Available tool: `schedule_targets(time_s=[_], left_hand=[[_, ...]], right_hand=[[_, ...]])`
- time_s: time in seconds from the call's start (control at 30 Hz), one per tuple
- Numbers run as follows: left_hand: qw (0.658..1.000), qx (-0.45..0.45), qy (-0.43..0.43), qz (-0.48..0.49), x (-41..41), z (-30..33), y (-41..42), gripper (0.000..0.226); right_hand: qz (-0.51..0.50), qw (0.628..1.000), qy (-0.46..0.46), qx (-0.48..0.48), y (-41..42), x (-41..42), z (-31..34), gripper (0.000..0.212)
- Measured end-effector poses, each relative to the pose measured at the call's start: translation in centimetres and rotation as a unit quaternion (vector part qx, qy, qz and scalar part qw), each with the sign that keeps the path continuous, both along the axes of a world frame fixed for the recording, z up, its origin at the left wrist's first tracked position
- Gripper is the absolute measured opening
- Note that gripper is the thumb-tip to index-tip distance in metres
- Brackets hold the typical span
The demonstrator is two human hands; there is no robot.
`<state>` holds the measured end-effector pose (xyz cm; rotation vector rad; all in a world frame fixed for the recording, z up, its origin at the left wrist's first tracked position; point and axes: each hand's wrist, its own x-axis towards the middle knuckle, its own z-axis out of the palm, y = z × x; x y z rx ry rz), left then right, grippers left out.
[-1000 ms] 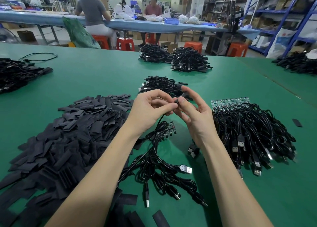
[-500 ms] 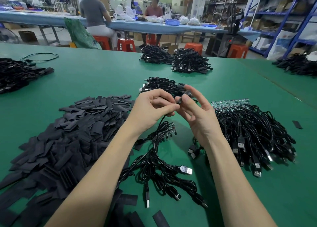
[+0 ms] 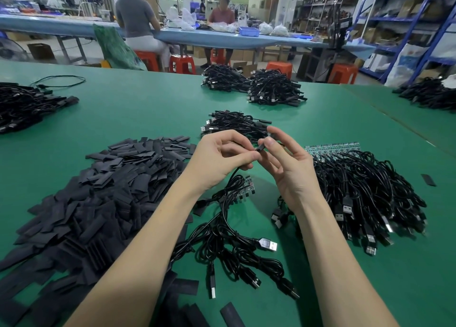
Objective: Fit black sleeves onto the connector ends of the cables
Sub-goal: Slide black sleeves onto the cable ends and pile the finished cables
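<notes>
1. The green table [image 3: 148, 109] is serving as the work surface; all positions below are being given relative to the person's two hands, which are meeting above its middle.
2. The sleeve pile [image 3: 93, 198], a broad heap of flat black sleeves, is lying left of the hands and is looking largely unused.
3. The unsleeved cable bundle [image 3: 365, 193] is lying right of the hands, with bare circuit-board ends showing at its far edge; judging by its bulk, most of the work is remaining.
4. A smaller cable bundle [image 3: 234, 123] is lying just beyond the hands; it is probably the finished stack, though sleeves cannot be confirmed there.
5. A loose cable group [image 3: 229, 247] is lying below the hands, toward the person.
6. The left hand [image 3: 219, 161] is pinching a cable whose cord is hanging down to that group.
7. The right hand [image 3: 288, 168] is pinching a small dark piece [image 3: 260, 148], probably a sleeve, at the cable's end; how far it is seated cannot be told.
</notes>
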<state>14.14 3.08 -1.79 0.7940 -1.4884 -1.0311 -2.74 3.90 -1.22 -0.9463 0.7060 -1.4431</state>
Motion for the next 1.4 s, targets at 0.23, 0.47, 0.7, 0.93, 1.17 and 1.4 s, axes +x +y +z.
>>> schedule_targets(time_s=[0.23,0.47,0.7,0.93,1.17,1.4], left_hand=[[1.000,0.002,0.000,0.004,-0.2,0.1,0.1,0.013],[1.000,0.003,-0.007,0.006,0.1,0.2,0.1,0.016],[1.000,0.009,-0.016,0.015,-0.1,0.3,0.1,0.012],[1.000,0.006,-0.024,0.012,0.1,0.3,0.2,0.014],[1.000,0.013,-0.017,0.006,0.2,0.1,0.1,0.013],[1.000,0.012,-0.017,0.003,0.0,0.1,0.2,0.012]], right_hand=[[0.007,1.000,-0.010,0.006,0.1,0.3,0.0,0.034],[0.019,1.000,-0.012,0.003,0.2,0.9,-0.5,0.033],[0.013,1.000,-0.003,-0.015,0.3,0.9,-0.8,0.046],[0.021,1.000,-0.011,-0.002,0.2,1.1,-1.0,0.038],[0.005,1.000,-0.004,-0.006,0.1,0.7,-0.7,0.034],[0.009,1.000,-0.002,-0.012,-0.1,0.4,-0.7,0.037]])
